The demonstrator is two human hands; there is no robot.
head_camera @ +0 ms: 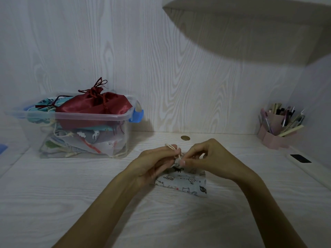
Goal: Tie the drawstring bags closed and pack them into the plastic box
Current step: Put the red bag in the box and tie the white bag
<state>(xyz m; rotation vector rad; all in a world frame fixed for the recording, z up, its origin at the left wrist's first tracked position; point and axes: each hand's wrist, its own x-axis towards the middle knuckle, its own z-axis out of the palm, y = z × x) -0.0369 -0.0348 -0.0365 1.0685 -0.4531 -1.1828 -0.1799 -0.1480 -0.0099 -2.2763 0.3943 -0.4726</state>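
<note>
A small grey drawstring bag with a cat print (186, 184) lies on the desk in front of me, its gathered top lifted between my hands. My left hand (154, 161) has the cream drawstring (171, 146) looped over its fingers and grips it. My right hand (206, 158) pinches the cord at the bag's neck, fingertips meeting the left hand's. To the left stands the clear plastic box (93, 116) with blue latches. It holds several tied bags, with a dark red satin bag (93, 104) on top, poking above the rim.
A pink pen holder (279, 126) full of pens stands at the back right. A round brass cap (185, 138) sits in the desk near the wall. A black slot (300, 158) lies at the right edge. A white lamp head (250, 24) hangs overhead.
</note>
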